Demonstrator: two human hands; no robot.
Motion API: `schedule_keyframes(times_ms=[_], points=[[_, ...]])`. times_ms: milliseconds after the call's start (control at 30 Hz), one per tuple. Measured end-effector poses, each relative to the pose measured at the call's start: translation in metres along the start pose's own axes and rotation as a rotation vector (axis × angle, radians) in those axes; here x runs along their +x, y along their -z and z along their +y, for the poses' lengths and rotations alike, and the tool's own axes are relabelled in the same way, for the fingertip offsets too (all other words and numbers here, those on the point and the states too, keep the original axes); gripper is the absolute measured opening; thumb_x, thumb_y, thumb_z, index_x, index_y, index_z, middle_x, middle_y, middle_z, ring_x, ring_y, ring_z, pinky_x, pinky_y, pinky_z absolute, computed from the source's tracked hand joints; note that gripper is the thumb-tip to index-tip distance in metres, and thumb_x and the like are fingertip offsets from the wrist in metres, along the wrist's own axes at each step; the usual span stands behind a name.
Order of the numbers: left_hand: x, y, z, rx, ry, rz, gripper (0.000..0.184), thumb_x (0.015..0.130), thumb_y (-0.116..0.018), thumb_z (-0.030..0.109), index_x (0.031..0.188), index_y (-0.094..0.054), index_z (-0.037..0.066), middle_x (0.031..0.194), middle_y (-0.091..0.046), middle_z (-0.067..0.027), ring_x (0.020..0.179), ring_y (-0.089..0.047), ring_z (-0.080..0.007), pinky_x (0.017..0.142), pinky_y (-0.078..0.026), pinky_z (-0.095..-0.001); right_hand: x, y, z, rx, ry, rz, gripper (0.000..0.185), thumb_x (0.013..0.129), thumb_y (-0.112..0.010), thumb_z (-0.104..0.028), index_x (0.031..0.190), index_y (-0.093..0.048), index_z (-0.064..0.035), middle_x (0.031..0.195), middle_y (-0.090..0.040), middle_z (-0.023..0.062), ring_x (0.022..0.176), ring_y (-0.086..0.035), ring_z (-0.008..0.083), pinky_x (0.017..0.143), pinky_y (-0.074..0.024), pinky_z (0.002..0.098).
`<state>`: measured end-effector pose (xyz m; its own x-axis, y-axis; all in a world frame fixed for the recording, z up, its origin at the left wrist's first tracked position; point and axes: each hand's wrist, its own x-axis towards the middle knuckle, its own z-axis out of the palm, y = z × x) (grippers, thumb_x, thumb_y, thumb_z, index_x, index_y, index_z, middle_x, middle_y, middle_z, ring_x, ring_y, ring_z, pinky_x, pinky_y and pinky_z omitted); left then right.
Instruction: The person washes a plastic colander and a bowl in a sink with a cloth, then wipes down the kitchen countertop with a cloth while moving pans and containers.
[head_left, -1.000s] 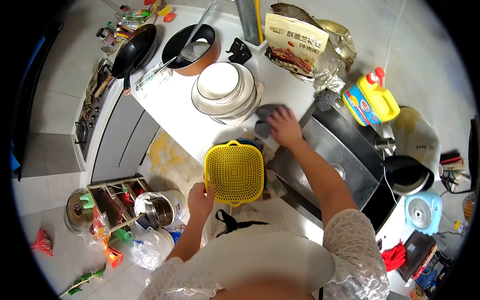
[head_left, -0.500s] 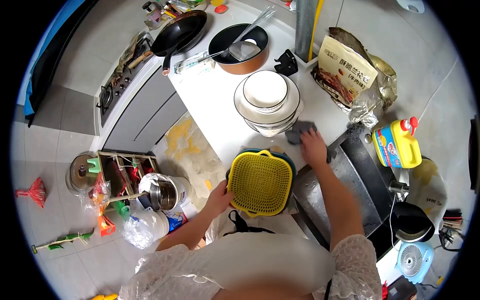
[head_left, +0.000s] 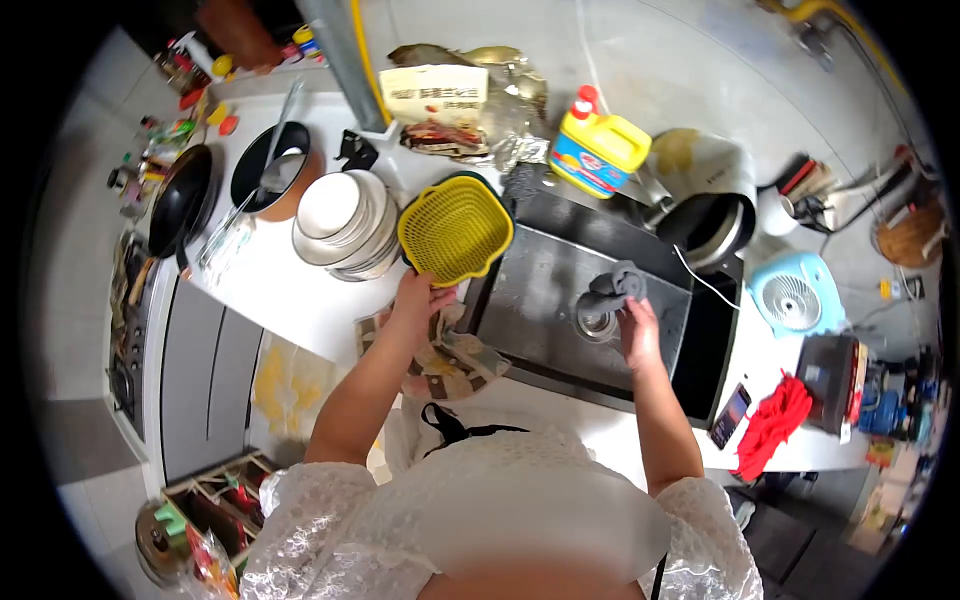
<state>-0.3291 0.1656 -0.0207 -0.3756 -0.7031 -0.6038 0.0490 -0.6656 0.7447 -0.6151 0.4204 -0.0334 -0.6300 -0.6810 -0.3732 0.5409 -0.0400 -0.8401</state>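
My left hand (head_left: 424, 298) grips the near left rim of a yellow plastic draining basket (head_left: 455, 232), with a dark green edge showing behind it. The basket is between a stack of white bowls and plates (head_left: 345, 225) and the sink (head_left: 545, 290). Over the sink basin, near its drain (head_left: 597, 325), my right hand (head_left: 639, 332) is closed on a bunched grey cloth (head_left: 618, 284). A patterned cloth (head_left: 450, 362) lies at the counter's front edge, just below my left hand.
Behind the sink stand a yellow detergent jug (head_left: 600, 145) and an open snack bag (head_left: 440, 105). A dark pot (head_left: 275, 170) and a wok (head_left: 182, 200) are at left. On the right are a blue fan (head_left: 795, 293), a phone (head_left: 730, 417) and a red cloth (head_left: 775, 425).
My view has turned toward the sink. The basket has gone from the counter's front edge to beside the sink, and my right hand has carried the grey cloth from the countertop over the basin.
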Motion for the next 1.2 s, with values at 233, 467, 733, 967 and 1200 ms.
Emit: schedule_keyframes(times_ms=[233, 467, 733, 967, 1200], points=[[0.041, -0.013, -0.005, -0.089, -0.052, 0.025, 0.034, 0.09, -0.051, 0.017, 0.117, -0.042, -0.002, 0.11, -0.056, -0.0181, 0.093, -0.062, -0.0303, 0.083, -0.053, -0.0411, -0.035, -0.012, -0.064, 0.214, 0.015, 0.116, 0.041, 0.09, -0.051, -0.034, 0.126, -0.046, -0.0153, 0.125, -0.053, 0.0006, 0.12, -0.046, 0.018, 0.097, -0.0339, 0.0363], [0.004, 0.001, 0.002, -0.161, -0.022, 0.117, 0.054, 0.089, -0.059, 0.026, 0.13, -0.035, 0.0, 0.12, -0.051, -0.0149, 0.1, -0.059, -0.0317, 0.086, -0.051, -0.0426, 0.011, -0.128, -0.118, -0.04, 0.284, 0.008, 0.044, 0.087, -0.059, -0.021, 0.128, -0.044, -0.0123, 0.117, -0.056, 0.0055, 0.105, -0.055, 0.0197, 0.088, -0.0451, 0.0377], [-0.087, 0.089, -0.021, -0.164, -0.165, 0.253, 0.037, 0.09, -0.055, 0.014, 0.124, -0.045, 0.003, 0.112, -0.057, -0.008, 0.094, -0.06, -0.0202, 0.081, -0.049, -0.032, 0.162, -0.184, -0.19, -0.568, 0.42, 0.14, 0.048, 0.079, -0.059, -0.031, 0.118, -0.055, -0.0025, 0.121, -0.054, 0.0203, 0.121, -0.044, 0.0262, 0.096, -0.0384, 0.0354], [-0.106, 0.136, -0.071, 0.692, -0.516, 0.337, 0.033, 0.084, -0.062, 0.015, 0.115, -0.057, 0.006, 0.108, -0.061, -0.0083, 0.095, -0.058, -0.0221, 0.084, -0.047, -0.0308, 0.209, -0.156, -0.167, -1.347, 0.41, 0.389, 0.051, 0.079, -0.048, -0.052, 0.122, -0.059, -0.0253, 0.133, -0.051, 0.0058, 0.125, -0.042, 0.034, 0.104, -0.031, 0.0417], [-0.092, 0.09, -0.067, 1.561, -0.773, 0.436, 0.063, 0.075, -0.068, 0.035, 0.133, -0.047, 0.021, 0.143, -0.036, -0.0139, 0.132, -0.029, -0.0384, 0.104, -0.025, -0.0577, 0.175, -0.149, -0.172, -1.434, 0.853, 0.503, 0.04, 0.079, -0.055, -0.041, 0.108, -0.066, -0.0175, 0.105, -0.065, 0.0139, 0.104, -0.057, 0.0336, 0.095, -0.0413, 0.0408]])
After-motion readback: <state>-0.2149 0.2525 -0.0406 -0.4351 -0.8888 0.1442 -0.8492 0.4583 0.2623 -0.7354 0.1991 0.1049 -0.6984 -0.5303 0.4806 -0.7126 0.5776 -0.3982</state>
